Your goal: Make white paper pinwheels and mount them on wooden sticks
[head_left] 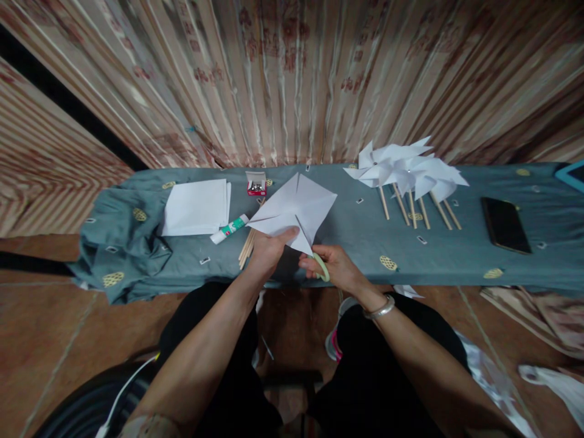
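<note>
My left hand [269, 246] grips the near edge of a creased white paper square [296, 207], held just above the grey-blue cloth of the bench [356, 243]. My right hand [333, 267] holds scissors with light green handles [322, 267]; their blades are under the paper's near corner and mostly hidden. A bundle of thin wooden sticks [246, 246] lies just left of my left hand. Beside the sticks lies a glue stick [229, 229].
A stack of white paper sheets [196, 207] lies at the left. A small red box of pins [256, 184] stands behind the glue stick. Several finished white paper pinwheels on sticks [408, 173] lie at the right, with a black phone [505, 225] beyond them. A striped curtain hangs behind.
</note>
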The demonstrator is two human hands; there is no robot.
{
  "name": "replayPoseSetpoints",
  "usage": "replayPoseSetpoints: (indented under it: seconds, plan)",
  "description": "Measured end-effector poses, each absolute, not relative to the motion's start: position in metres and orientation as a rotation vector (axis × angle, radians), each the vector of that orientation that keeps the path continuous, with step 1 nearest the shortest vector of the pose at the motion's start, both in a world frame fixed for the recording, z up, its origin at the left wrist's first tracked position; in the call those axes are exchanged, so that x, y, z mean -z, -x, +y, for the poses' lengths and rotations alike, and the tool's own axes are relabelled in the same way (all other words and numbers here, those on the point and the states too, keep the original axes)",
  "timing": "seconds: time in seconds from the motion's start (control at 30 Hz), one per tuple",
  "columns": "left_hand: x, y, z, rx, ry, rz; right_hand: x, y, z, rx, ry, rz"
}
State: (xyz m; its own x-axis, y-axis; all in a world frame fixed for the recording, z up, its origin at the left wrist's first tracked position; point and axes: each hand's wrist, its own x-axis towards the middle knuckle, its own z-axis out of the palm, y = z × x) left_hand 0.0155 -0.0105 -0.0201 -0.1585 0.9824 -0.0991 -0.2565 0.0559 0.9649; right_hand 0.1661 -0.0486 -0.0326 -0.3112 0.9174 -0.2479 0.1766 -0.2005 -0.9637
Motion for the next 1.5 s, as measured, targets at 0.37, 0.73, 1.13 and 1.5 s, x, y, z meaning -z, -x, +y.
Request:
replayPoseSetpoints:
  seconds: [0.37,0.73,1.13,1.5]
  plan:
    - [0.022,-0.013,-0.010,-1.349,-0.865,1.191,0.033,-0.166,-0.048,-1.614,1.300,-1.434]
    - [0.019,-0.004,-0.002,-1.398,-0.819,1.057,0.026,-0.181,-0.054,-1.753,1.253,-1.599]
    - [0.024,0.003,-0.002,-1.369,-0.827,1.100,0.002,-0.251,-0.052,-1.583,1.468,-1.380]
    - [0.024,-0.015,-0.018,-1.134,-0.923,1.162,-0.009,-0.235,-0.041,-0.659,1.527,-1.407]
